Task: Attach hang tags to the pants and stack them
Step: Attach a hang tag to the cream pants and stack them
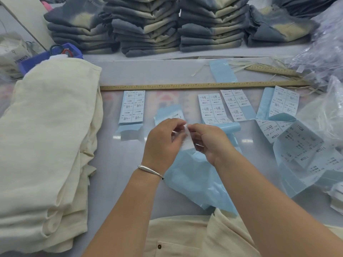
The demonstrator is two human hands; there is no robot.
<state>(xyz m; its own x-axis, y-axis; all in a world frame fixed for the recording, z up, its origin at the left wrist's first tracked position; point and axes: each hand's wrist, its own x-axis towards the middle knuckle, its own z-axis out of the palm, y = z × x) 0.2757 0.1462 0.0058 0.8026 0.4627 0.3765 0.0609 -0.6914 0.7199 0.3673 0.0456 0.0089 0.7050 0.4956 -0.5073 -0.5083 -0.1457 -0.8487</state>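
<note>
Sticker between fingers blurred

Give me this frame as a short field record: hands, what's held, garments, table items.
left hand: left hand pinches a small white label
right hand: right hand pinches the same label from the other side
under hands: blue backing sheet lying loose on the table
label sheets: XS label sheet plus further sheets to its right, all below the long wooden ruler
near garments: cream pants stack on the left; one cream pair at the near edge
far garments: blue-and-tan folded stacks
other: blue bin, clear plastic bags
</note>
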